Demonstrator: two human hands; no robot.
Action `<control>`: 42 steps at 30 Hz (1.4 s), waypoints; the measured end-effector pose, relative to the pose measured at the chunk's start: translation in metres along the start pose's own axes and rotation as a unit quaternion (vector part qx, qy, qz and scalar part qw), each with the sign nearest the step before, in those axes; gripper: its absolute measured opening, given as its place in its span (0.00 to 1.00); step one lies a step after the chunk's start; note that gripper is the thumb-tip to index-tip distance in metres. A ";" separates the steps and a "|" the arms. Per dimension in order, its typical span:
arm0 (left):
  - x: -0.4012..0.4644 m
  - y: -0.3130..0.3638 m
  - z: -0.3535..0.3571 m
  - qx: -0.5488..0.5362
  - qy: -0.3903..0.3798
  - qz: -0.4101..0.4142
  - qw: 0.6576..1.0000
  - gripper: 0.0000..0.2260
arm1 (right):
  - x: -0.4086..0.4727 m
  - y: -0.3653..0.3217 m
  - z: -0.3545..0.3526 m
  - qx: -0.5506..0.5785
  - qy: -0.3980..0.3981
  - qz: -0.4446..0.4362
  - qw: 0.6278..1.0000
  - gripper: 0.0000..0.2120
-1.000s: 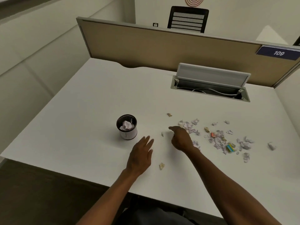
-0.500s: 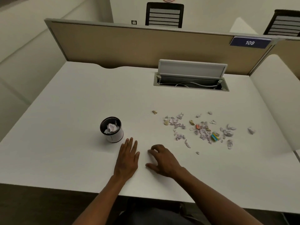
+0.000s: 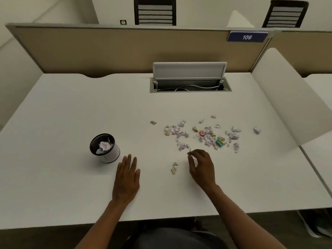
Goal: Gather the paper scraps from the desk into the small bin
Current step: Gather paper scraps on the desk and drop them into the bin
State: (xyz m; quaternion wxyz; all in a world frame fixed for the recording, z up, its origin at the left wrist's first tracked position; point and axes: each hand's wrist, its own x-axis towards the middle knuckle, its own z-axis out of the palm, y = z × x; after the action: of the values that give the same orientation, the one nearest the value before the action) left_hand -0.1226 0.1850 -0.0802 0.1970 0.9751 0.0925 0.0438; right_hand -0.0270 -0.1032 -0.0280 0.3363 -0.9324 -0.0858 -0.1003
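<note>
**An open-plan office cubicle**

You are seated at a white counter (image 3: 71, 108) in a shared office. A tan fabric partition (image 3: 107, 49) closes off the far edge, carrying a blue plate numbered 109 (image 3: 247, 37). A hinged cable hatch (image 3: 189, 81) stands open in the counter with wires inside. Beyond the partition you can see two black slatted office chairs (image 3: 154, 11), and another counter (image 3: 319, 90) adjoins on your right.

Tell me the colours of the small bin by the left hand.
White wall with a black rim and inside on the small bin, seen in the head view.
</note>
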 end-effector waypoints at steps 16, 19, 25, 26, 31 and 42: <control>0.010 0.035 0.002 0.000 0.007 -0.027 1.000 0.30 | 0.025 0.000 -0.003 -0.052 -0.109 0.089 0.989 0.21; 0.018 0.039 0.007 0.008 -0.007 0.000 1.000 0.31 | 0.026 0.000 0.002 -0.114 -0.179 0.069 0.975 0.22; 0.033 0.057 0.019 0.018 -0.041 0.024 0.999 0.31 | 0.020 -0.007 0.007 -0.083 -0.208 0.012 0.975 0.20; 0.035 0.060 0.021 0.018 -0.046 0.029 0.998 0.30 | 0.025 -0.009 0.007 -0.076 -0.194 0.007 0.978 0.21; 0.034 0.066 0.027 0.077 -0.059 0.046 0.994 0.29 | 0.059 -0.017 0.006 -0.113 -0.187 -0.005 0.976 0.27; 0.034 0.065 0.029 0.066 -0.034 0.047 0.996 0.28 | 0.073 -0.025 0.016 -0.115 -0.225 -0.072 0.965 0.23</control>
State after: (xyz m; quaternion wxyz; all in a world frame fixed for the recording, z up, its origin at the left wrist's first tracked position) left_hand -0.0755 0.1221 -0.0801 0.1326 0.9902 0.0426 0.0140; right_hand 0.0401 -0.0671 -0.0073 0.1904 -0.9548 -0.2143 0.0786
